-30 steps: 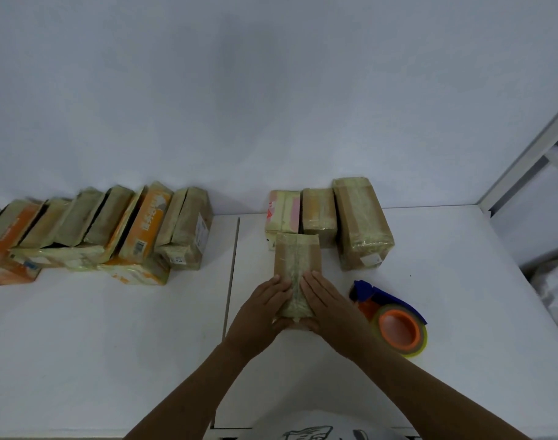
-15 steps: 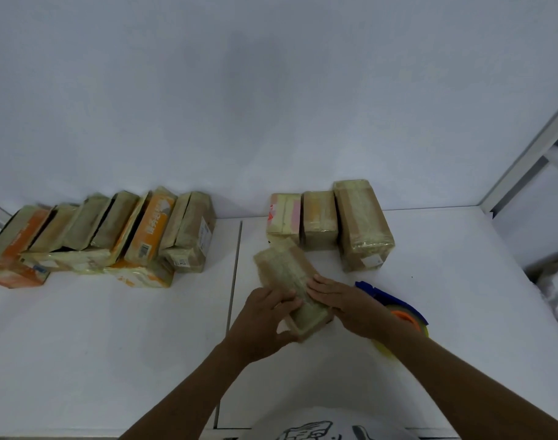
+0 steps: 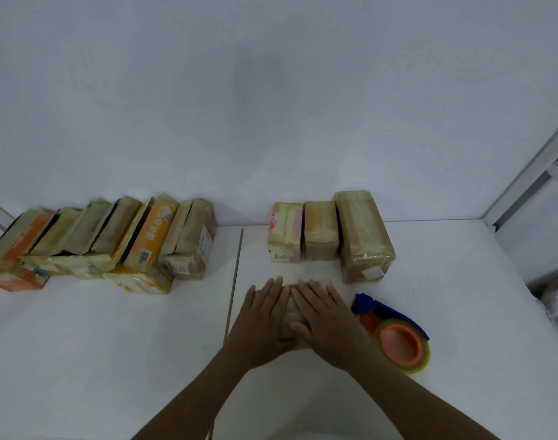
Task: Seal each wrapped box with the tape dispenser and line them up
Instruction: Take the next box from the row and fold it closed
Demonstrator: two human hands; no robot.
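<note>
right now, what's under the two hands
A wrapped box lies on the table, with the left hand and right hand pressed flat on top. Only a strip between them and its far edge show; the rest of its top is covered.

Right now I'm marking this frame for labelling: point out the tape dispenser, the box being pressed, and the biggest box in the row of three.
tape dispenser (image 3: 400, 345): head view, orange hub.
pressed box (image 3: 292, 315): head view, exposed taped top.
biggest box (image 3: 363, 236): head view, top face.
</note>
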